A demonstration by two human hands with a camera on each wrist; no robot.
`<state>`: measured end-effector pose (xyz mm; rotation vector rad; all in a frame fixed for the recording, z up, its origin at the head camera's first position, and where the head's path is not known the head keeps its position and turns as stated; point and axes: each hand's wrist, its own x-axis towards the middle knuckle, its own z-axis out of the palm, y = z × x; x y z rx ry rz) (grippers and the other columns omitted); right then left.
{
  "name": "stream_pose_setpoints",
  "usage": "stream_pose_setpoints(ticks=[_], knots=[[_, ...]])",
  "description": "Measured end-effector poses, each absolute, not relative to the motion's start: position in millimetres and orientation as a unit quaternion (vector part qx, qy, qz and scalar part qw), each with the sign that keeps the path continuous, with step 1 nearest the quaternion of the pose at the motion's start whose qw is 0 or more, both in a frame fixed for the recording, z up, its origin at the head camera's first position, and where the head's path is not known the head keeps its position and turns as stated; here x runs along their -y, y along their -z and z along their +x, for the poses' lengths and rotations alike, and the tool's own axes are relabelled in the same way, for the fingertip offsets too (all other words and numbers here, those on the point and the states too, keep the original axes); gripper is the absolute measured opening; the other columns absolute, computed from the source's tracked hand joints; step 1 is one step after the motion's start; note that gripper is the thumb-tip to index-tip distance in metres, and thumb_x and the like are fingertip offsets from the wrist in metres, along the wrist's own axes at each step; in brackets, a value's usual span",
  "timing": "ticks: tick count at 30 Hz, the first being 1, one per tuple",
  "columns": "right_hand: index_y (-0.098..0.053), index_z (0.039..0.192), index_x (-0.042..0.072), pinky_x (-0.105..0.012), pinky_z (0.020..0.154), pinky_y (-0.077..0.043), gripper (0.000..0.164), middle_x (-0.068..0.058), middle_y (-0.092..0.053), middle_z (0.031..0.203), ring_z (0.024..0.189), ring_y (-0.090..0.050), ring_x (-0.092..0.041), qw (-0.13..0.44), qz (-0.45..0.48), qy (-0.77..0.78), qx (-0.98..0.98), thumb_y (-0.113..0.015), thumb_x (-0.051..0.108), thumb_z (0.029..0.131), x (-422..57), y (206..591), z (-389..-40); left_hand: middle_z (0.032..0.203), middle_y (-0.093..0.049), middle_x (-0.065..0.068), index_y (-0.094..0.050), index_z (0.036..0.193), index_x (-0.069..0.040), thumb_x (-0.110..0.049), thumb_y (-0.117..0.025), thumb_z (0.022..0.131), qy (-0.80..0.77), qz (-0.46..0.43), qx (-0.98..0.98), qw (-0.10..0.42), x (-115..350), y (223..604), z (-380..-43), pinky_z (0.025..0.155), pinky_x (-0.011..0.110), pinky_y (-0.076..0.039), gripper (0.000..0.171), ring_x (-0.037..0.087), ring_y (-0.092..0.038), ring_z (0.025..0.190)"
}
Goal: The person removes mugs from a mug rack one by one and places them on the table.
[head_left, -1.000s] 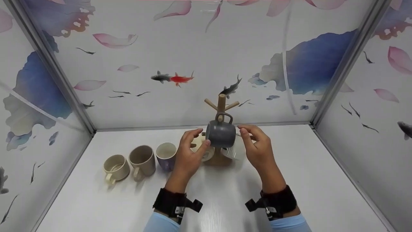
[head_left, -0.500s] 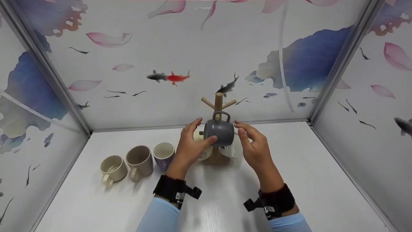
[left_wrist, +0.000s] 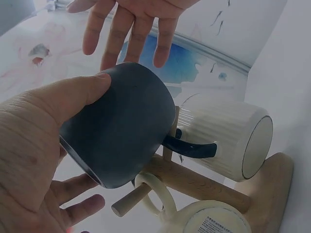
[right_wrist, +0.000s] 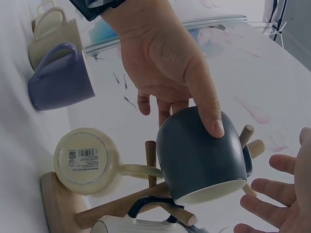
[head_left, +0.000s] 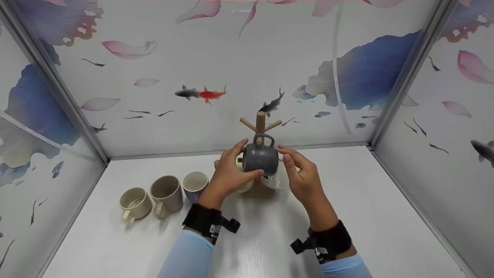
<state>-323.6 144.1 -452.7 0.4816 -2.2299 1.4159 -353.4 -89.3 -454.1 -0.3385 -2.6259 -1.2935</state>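
A dark grey mug [head_left: 261,160] hangs by its handle, which points up around a front peg of the wooden mug tree [head_left: 261,119]. My left hand [head_left: 227,173] grips this mug from the left, thumb across its front and fingers behind. On the mug's other side, my right hand [head_left: 305,179] stands close with relaxed fingers; in the left wrist view they hang apart from the mug. Lower on the tree hang a cream mug [right_wrist: 87,160] with a printed label on its base and a ribbed clear or whitish mug [left_wrist: 223,136] with a dark handle.
To the left on the white table [head_left: 247,247] stand a cream cup [head_left: 136,202], a taupe mug [head_left: 166,195] and a purple mug [head_left: 195,185]. A patterned panel [head_left: 200,58] rises behind the tree, with more panels on both sides.
My left hand has moved further around the grey mug, its thumb sliding right across the lower front. My right hand stays beside it. The whole view has shifted slightly.
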Motion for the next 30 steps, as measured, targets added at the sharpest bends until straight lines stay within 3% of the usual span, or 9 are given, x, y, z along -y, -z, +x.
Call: stream_pose_setpoints(ticks=[10, 13, 17, 26, 30], knots=[[-0.070, 0.138, 0.019, -0.059, 0.112, -0.050, 0.040, 0.004, -0.069, 0.144, 0.133, -0.066, -0.028, 0.224, 0.167, -0.515, 0.811, -0.051, 0.042, 0.112, -144.4, 453.5, -325.4, 0.148, -0.063, -0.005, -0.040, 0.159, -0.045, -0.056, -0.097, 0.067, 0.462, -0.106, 0.879, 0.052, 87.3, 454.9, -360.2, 0.113, 0.054, -0.027, 0.109, 0.022, -0.058, 0.136], [-0.070, 0.138, 0.022, -0.060, 0.111, -0.051, 0.039, 0.003, -0.070, 0.142, 0.132, -0.067, -0.028, 0.220, 0.166, -0.515, 0.811, -0.051, 0.042, 0.112, -144.6, 454.2, -325.8, 0.144, -0.065, -0.005, -0.044, 0.157, -0.043, -0.053, -0.099, 0.066, 0.481, -0.101, 0.870, 0.051, 86.8, 455.1, -359.3, 0.119, 0.055, -0.037, 0.107, 0.021, -0.060, 0.134], [-0.071, 0.137, 0.023, -0.059, 0.110, -0.052, 0.038, 0.003, -0.071, 0.140, 0.133, -0.066, -0.024, 0.219, 0.166, -0.515, 0.812, -0.050, 0.043, 0.112, -144.8, 454.3, -325.4, 0.142, -0.065, -0.005, -0.046, 0.156, -0.042, -0.052, -0.100, 0.066, 0.502, -0.104, 0.857, 0.049, 86.0, 455.4, -357.3, 0.111, 0.056, -0.051, 0.106, 0.020, -0.060, 0.132], [-0.070, 0.136, 0.022, -0.055, 0.111, -0.051, 0.035, 0.004, -0.058, 0.157, 0.149, -0.050, -0.022, 0.255, 0.173, -0.477, 0.823, -0.053, 0.040, 0.111, -144.4, 451.4, -322.0, 0.136, -0.067, -0.006, -0.050, 0.153, -0.041, -0.056, -0.099, 0.064, 0.517, -0.120, 0.842, 0.098, 82.7, 455.3, -348.4, 0.105, 0.054, -0.054, 0.103, 0.020, -0.064, 0.126], [-0.071, 0.135, 0.020, -0.054, 0.111, -0.052, 0.034, 0.005, -0.059, 0.155, 0.147, -0.051, -0.020, 0.271, 0.177, -0.473, 0.819, -0.055, 0.039, 0.110, -145.7, 450.5, -320.8, 0.132, -0.068, -0.008, -0.054, 0.151, -0.039, -0.052, -0.101, 0.062, 0.526, -0.125, 0.832, 0.128, 81.2, 457.3, -342.9, 0.106, 0.052, -0.053, 0.101, 0.016, -0.065, 0.122]])
